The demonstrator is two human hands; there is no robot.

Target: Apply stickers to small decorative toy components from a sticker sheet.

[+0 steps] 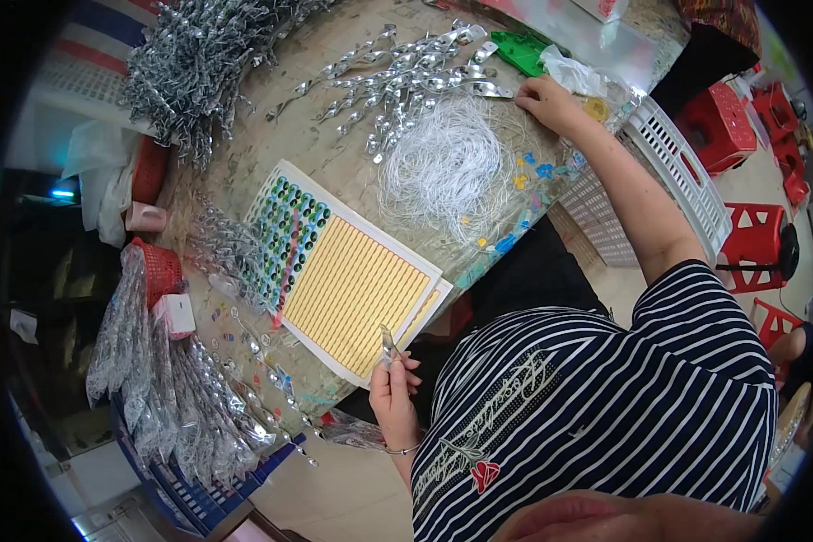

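Observation:
My left hand pinches a small shiny silver strip upright over the near corner of a sticker sheet. Round green and blue stickers fill the sheet's far-left part; the rest is bare yellow ruled backing. My right hand reaches across the table, its fingers closed at the end of a silver twisted foil strip. That strip lies at the edge of a spread of similar twisted strips. Just nearer than them is a loose tangle of white string.
A big silver bundle is heaped at the far left. Bagged silver strips hang by a red basket. A green plastic piece lies beyond my right hand. A white crate and red stools stand right.

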